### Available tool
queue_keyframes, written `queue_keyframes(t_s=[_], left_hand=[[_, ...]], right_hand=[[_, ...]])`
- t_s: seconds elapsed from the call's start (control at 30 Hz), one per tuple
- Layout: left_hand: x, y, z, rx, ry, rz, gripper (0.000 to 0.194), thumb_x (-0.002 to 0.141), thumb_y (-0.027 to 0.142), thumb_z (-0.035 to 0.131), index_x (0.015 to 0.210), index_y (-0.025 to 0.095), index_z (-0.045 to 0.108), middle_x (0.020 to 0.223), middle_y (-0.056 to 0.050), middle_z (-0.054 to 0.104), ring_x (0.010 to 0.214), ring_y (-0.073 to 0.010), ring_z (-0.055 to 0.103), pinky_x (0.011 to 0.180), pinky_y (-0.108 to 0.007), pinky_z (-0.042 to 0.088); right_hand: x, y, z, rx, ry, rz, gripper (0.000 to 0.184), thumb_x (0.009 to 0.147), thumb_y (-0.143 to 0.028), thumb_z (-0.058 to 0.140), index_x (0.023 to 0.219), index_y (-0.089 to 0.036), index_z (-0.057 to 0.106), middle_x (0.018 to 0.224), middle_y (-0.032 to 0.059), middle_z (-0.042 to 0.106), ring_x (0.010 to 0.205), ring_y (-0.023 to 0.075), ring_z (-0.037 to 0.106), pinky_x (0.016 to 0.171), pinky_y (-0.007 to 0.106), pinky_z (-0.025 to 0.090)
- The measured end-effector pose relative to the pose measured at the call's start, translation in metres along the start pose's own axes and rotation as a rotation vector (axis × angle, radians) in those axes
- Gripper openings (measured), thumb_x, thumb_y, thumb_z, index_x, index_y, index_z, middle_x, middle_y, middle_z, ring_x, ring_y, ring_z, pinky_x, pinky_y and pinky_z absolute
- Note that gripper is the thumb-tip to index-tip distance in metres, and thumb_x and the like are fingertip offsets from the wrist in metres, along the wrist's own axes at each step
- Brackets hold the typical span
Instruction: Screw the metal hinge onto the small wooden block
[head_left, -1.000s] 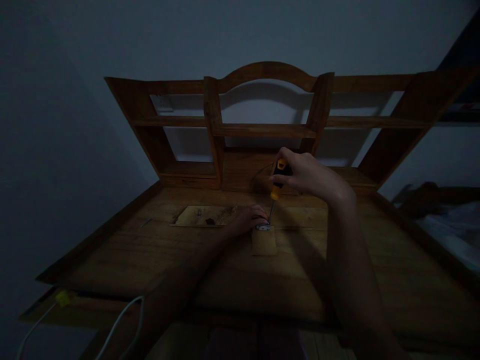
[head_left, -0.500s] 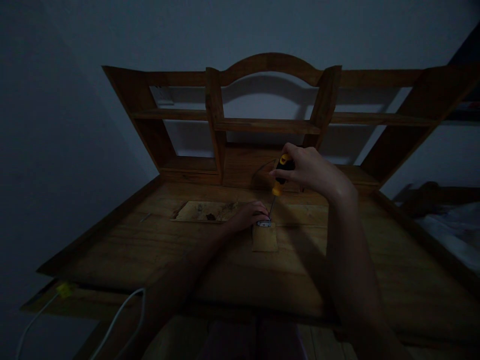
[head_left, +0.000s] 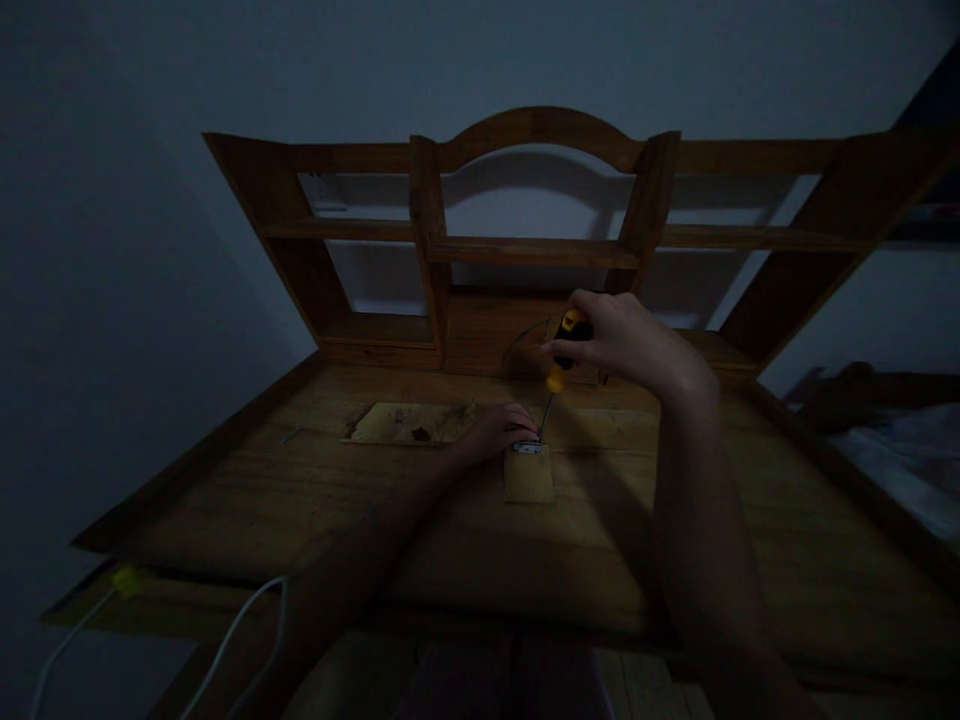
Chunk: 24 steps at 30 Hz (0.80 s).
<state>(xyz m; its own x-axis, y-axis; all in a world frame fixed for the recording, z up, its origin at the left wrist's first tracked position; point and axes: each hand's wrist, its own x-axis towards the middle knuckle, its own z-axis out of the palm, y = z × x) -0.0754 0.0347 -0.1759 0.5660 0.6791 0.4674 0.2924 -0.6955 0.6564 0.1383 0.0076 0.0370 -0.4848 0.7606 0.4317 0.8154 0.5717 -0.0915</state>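
Observation:
My right hand (head_left: 619, 340) grips the yellow-and-black handle of a screwdriver (head_left: 570, 345) from above. The screwdriver leans slightly, its shaft pointing down to a small metal hinge (head_left: 527, 447). That hinge lies at the far edge of a small square wooden piece (head_left: 529, 478) on the desk. My left hand (head_left: 504, 430) rests on the left of the hinge, fingers bent together and pressed on it. The exact contact between the screwdriver's tip and the metal is too dark to make out.
A longer wooden strip (head_left: 405, 422) with a rough, stained face lies behind my left forearm. Open shelving (head_left: 536, 250) rises at the back of the desk (head_left: 360, 480). A white cable (head_left: 240, 620) loops at the lower left, near a yellow object (head_left: 127, 580). A small thin piece (head_left: 291, 435) lies further left.
The view has shifted very slightly. My right hand and the screwdriver sit a touch further right and lower; my left hand stays at the hinge.

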Motion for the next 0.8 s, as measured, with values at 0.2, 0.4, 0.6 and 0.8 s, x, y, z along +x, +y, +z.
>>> queue_keyframes(t_s=[0.2,0.4,0.6,0.8], left_hand=[[-0.0002,-0.0014,0.0012,0.0,0.006,0.004,0.017,0.094,0.029,0.067,0.093,0.016,0.078,0.097,-0.008,0.071,0.092,-0.0172,0.066,0.084,-0.029,0.052],[0.0005,-0.0023,0.0022,0.009,0.016,0.032,0.017,0.094,0.029,0.067,0.093,0.016,0.078,0.096,-0.008,0.071,0.091,-0.0167,0.067,0.083,-0.028,0.053],[0.0012,0.0013,0.0028,0.034,0.011,0.004,0.021,0.095,0.034,0.066,0.09,0.017,0.078,0.097,-0.008,0.071,0.094,-0.0174,0.066,0.087,-0.031,0.052],[0.0011,-0.0011,0.004,0.046,0.023,0.006,0.022,0.095,0.035,0.066,0.09,0.017,0.078,0.095,-0.007,0.07,0.09,-0.0163,0.066,0.083,-0.029,0.052]], right_hand=[[0.0015,-0.004,0.0017,0.019,0.043,-0.011,0.038,0.086,-0.053,0.074,0.086,-0.02,0.054,0.08,0.0035,0.062,0.072,0.0188,0.056,0.059,0.029,0.032],[0.0031,-0.0041,0.0061,0.037,0.072,-0.005,0.037,0.087,-0.052,0.073,0.091,-0.02,0.056,0.085,0.0059,0.064,0.075,0.0201,0.057,0.06,0.028,0.033],[0.0055,-0.0073,0.0091,0.053,0.07,0.005,0.033,0.09,-0.05,0.07,0.092,-0.02,0.056,0.09,0.0083,0.066,0.084,0.024,0.06,0.065,0.03,0.037],[0.005,-0.0104,0.0089,0.045,0.078,0.022,0.034,0.09,-0.051,0.069,0.094,-0.019,0.057,0.088,0.0083,0.065,0.08,0.0229,0.06,0.065,0.03,0.036]])
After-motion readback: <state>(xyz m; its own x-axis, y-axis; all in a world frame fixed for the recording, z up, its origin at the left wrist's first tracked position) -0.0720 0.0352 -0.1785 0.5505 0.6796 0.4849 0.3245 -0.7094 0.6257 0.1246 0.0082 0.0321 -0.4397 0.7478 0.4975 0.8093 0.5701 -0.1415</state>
